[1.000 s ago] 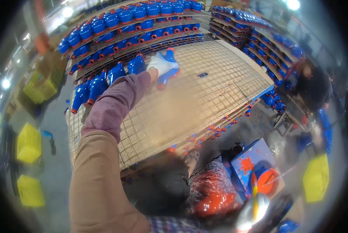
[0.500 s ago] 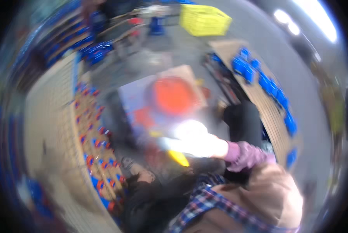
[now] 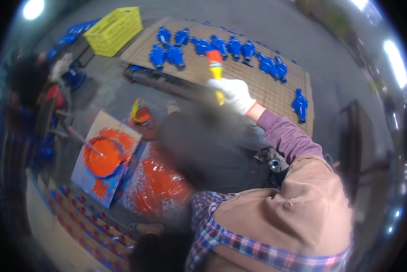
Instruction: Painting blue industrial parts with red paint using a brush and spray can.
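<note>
In its white glove, my right hand (image 3: 234, 94) grips a paintbrush (image 3: 216, 71) with a yellow handle and orange-red bristles. The brush points up and away, its tip overlapping the near edge of a row of glossy blue metal fittings (image 3: 234, 47) that look like valve bodies. Whether the bristles touch one cannot be made out. These fittings lie on a brown ribbed board (image 3: 240, 75). To the left stands a round tub of orange paint (image 3: 104, 156) with a stick leaning in it. My left hand does not show.
A paint-smeared panel (image 3: 88, 174) lies under the tub, beside orange-wet plastic sheeting (image 3: 160, 186). A yellow crate (image 3: 115, 31) stands at the far left. Rows of blue fittings with red-orange parts (image 3: 83, 217) fill a board at lower left. A lone blue fitting (image 3: 299, 105) lies right.
The view has swung to the right, bringing the board of blue fittings ahead. My right hand has gone from beside the paint tub to that board, carrying the brush.
</note>
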A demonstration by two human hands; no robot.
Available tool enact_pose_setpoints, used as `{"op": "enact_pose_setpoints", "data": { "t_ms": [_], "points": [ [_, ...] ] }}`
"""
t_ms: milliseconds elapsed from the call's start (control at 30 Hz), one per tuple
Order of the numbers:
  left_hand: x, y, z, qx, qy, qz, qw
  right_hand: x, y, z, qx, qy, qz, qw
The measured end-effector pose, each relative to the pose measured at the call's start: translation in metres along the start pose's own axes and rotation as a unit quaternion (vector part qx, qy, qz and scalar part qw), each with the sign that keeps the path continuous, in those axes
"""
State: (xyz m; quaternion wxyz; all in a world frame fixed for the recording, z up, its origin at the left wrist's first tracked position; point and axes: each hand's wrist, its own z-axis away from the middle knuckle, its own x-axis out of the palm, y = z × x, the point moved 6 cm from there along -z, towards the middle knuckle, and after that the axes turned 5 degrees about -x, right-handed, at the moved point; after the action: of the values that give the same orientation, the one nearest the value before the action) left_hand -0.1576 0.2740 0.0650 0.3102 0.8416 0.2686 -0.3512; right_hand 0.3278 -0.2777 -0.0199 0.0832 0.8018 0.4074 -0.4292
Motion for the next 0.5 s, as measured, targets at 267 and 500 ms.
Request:
{"op": "enact_pose_setpoints", "data": {
  "t_ms": [267,500],
  "points": [
    [0.048,0.107,0.021,0.024,-0.112,0.114,0.987,-0.156,0.212,0.294,0.454,-0.033,0.425,0.782],
    [0.065,0.194,0.011,0.037,-0.154,0.098,0.983,-0.148,0.241,0.403,0.639,0.261,0.304,0.657]
  ]
}}
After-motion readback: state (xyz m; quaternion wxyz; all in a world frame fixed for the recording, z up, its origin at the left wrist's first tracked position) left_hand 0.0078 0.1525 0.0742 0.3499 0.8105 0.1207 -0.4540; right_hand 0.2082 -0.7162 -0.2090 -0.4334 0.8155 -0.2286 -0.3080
